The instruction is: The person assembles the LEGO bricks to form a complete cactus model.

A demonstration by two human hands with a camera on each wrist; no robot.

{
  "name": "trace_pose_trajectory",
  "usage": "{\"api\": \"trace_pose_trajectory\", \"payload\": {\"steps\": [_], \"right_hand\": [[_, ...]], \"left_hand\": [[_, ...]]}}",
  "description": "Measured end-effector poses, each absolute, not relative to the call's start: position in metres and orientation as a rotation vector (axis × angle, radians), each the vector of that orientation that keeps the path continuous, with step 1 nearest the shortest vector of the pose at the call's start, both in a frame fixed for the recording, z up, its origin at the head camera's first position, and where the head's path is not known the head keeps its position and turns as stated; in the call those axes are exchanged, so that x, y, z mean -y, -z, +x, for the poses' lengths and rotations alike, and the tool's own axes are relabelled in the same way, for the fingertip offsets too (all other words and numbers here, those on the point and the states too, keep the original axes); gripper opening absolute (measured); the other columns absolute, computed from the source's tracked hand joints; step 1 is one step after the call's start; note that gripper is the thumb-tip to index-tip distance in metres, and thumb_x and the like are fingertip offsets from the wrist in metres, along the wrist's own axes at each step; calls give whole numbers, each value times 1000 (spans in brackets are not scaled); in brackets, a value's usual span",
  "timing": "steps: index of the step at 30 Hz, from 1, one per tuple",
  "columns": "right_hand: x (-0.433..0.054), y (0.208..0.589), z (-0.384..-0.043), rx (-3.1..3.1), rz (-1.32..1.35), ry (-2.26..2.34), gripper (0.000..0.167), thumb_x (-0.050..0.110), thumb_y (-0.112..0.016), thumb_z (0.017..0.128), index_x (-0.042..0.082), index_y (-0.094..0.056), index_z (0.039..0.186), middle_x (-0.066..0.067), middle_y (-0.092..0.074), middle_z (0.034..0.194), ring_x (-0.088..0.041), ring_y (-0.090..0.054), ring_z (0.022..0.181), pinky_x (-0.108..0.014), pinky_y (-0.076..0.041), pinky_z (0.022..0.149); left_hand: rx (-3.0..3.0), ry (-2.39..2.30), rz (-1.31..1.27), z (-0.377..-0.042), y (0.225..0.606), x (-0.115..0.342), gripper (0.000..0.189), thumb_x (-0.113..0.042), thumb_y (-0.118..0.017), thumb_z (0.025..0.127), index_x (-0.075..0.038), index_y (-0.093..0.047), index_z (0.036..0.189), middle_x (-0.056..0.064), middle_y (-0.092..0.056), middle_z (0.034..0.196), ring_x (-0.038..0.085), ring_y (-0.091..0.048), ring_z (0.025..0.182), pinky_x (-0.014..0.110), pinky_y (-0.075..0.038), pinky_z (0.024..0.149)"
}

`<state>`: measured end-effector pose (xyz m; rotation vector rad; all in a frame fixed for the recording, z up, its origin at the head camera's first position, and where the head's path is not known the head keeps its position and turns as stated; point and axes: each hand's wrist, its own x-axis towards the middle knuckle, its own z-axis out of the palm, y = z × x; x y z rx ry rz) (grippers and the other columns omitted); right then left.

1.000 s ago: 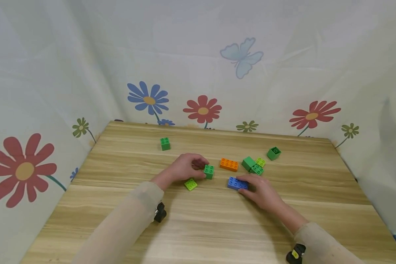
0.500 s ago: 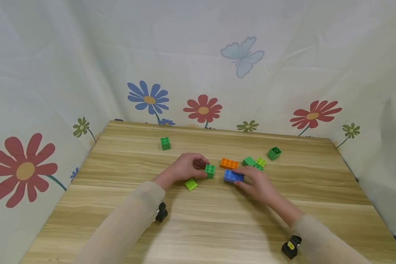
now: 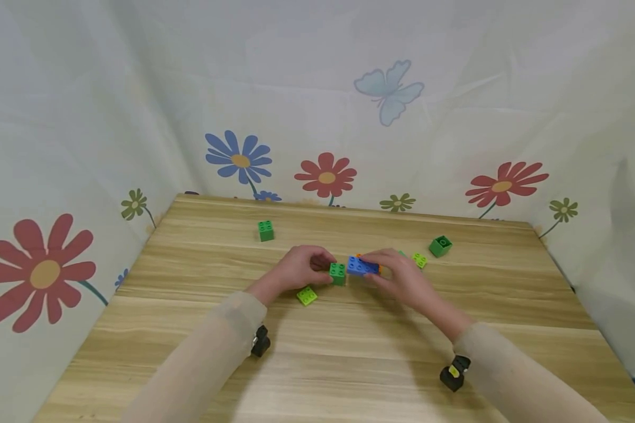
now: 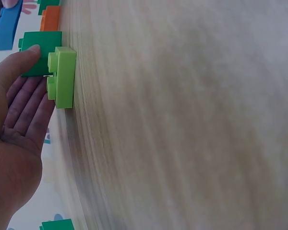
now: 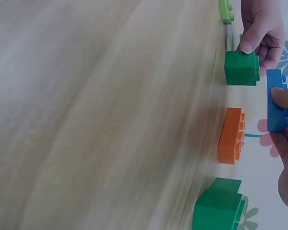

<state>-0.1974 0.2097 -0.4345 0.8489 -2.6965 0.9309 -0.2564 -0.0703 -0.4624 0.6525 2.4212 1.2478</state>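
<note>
My left hand holds a green toy building brick on the table, thumb on its near side and fingers behind. In my right hand a blue brick, longer than the green one, is pinched between thumb and fingers. The right wrist view shows this blue brick raised off the tabletop, studs up, just beside and higher than the green brick. Below the blue brick lies an orange brick, mostly covered in the head view. A flat lime brick lies by my left thumb.
Beyond my right hand are a green sloped brick and another lime brick. One green brick stands at the back left of the wooden table; another lies tipped at the back right. A flowered cloth hangs behind.
My right hand has lifted the blue brick and carried it left and away from me, over the orange brick, up to the green one. My left hand has stayed nearly still.
</note>
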Motion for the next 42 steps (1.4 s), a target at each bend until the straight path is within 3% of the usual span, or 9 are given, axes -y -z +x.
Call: {"api": "trace_pose_trajectory", "payload": {"steps": [8,21,42], "right_hand": [[-197,431,-207,2717,890,-974,39,9,-82,95,7,-75,133,-13,-74,130,-34,-68,123,-54,-56,104],[-186,434,-214,2687,946,-1013,38,7,-82,95,8,-76,132,-11,-75,128,-32,-69,120,-52,-59,101],[-181,442,-216,2642,1015,-1018,36,4,-82,94,6,-77,129,-12,-76,125,-32,-69,119,-49,-60,99]], "left_hand": [[-2414,-1259,627,-255,463,70,34,-15,-86,93,-16,-74,124,-3,-75,119,15,-71,112,36,-58,104],[-2422,-1279,642,-254,460,70,36,-13,-87,92,-10,-73,125,1,-76,118,16,-71,110,35,-59,102],[-2399,-1279,665,-258,463,71,35,-14,-88,91,-11,-74,123,-1,-76,115,15,-72,108,33,-59,100]]}}
